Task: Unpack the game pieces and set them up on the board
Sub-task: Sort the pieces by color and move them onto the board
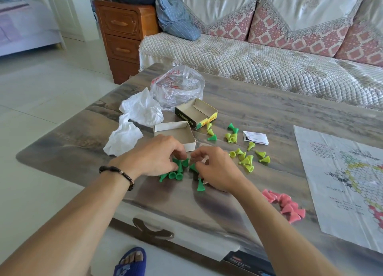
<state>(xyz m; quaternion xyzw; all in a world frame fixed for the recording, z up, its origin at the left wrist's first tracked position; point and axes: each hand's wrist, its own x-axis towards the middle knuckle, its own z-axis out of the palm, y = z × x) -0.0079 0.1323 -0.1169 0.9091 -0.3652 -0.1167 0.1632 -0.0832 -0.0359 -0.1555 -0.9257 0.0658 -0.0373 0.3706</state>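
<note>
- Green game pieces point(178, 172), small cones, lie in a loose cluster on the table point(259, 114) under both hands
- Left hand point(153, 157) has its fingers curled down onto the green cluster, seemingly pinching a piece; a dark bead bracelet point(120, 175) sits on that wrist
- Right hand point(215, 168) is curled just beside it, fingertips at the pieces; whether it grasps one cannot be told
- Yellow-green pieces point(244, 159) are scattered to the right, pink pieces point(286, 205) heaped nearer the table's front edge
- Paper board point(342, 176) with a coloured hexagon pattern and red writing too small to read lies at the far right, with no pieces on it
- Open box tray point(176, 134) and its green-and-yellow lid point(196, 114) with illegible characters sit behind the hands
- Small printed slip point(256, 138), crumpled white paper point(134, 120) and a clear plastic bag point(178, 87) lie around them
</note>
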